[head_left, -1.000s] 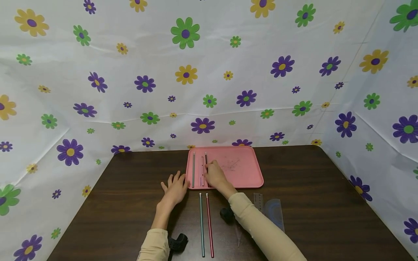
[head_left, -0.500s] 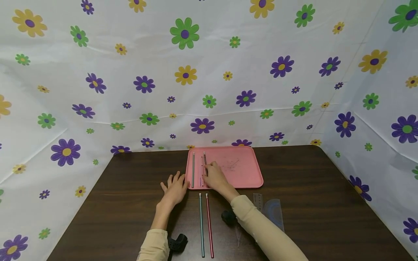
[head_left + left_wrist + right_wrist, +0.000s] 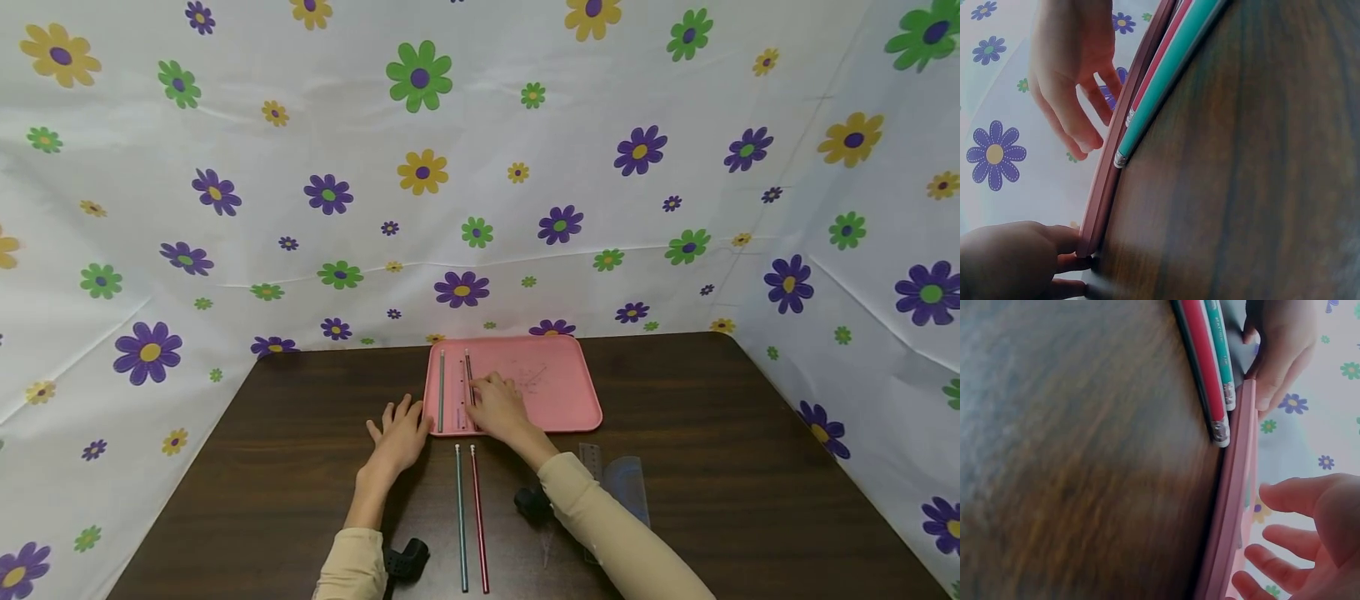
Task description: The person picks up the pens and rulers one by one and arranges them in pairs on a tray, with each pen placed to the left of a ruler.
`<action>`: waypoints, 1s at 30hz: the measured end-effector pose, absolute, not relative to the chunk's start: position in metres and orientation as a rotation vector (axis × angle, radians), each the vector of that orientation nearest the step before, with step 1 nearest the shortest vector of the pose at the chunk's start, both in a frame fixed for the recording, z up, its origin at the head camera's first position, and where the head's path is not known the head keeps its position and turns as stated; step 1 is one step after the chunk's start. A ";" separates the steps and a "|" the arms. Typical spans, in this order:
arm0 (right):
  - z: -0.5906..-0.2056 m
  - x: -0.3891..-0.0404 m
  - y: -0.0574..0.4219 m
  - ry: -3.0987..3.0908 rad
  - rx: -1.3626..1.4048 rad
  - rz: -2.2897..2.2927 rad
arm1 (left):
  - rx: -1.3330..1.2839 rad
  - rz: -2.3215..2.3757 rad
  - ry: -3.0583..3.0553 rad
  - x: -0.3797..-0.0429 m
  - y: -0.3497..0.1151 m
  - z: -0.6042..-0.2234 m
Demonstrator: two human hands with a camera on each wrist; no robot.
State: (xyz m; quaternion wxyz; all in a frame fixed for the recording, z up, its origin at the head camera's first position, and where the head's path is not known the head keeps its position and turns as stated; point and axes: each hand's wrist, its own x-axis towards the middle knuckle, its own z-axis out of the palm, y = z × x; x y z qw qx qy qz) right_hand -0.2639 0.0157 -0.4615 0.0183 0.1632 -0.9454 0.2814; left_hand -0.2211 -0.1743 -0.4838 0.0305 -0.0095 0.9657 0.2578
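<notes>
A pink tray [image 3: 555, 417] lies at the table's back edge. Inside, towards its left side, are a green pencil [image 3: 441, 392], a narrow strip [image 3: 461, 383] with dark marks, and a dark pencil [image 3: 468, 371]. My right hand [image 3: 498, 410] is over the tray beside the dark pencil; in the right wrist view its fingers look loosely spread, with nothing held. My left hand [image 3: 399, 435] rests at the tray's front left corner, fingers spread and thumb touching the rim. In front of the tray, a teal pencil [image 3: 461, 517] and a red pencil [image 3: 479, 517] lie side by side, eraser ends towards it.
A clear ruler [image 3: 590, 460] and a clear blue-tinted protractor-like piece [image 3: 628, 487] lie right of the pencils, partly behind the right sleeve. Black wrist-worn devices [image 3: 407, 560] show at both wrists. A flowered cloth [image 3: 480, 167] hangs behind the table.
The dark pencil in the tray has shifted slightly left, closer to the marked strip. My right hand has loosened from it and its forearm has moved a little right. My left hand stays put.
</notes>
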 end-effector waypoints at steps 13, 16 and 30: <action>-0.453 -0.257 0.026 -2.993 0.601 0.931 | -0.028 0.802 2.968 -0.223 -0.175 -0.482; -0.451 -0.256 0.026 -3.010 0.642 0.894 | -0.028 0.805 2.960 -0.223 -0.175 -0.481; -0.449 -0.242 0.039 -3.030 1.033 0.759 | -0.023 0.821 2.949 -0.222 -0.175 -0.479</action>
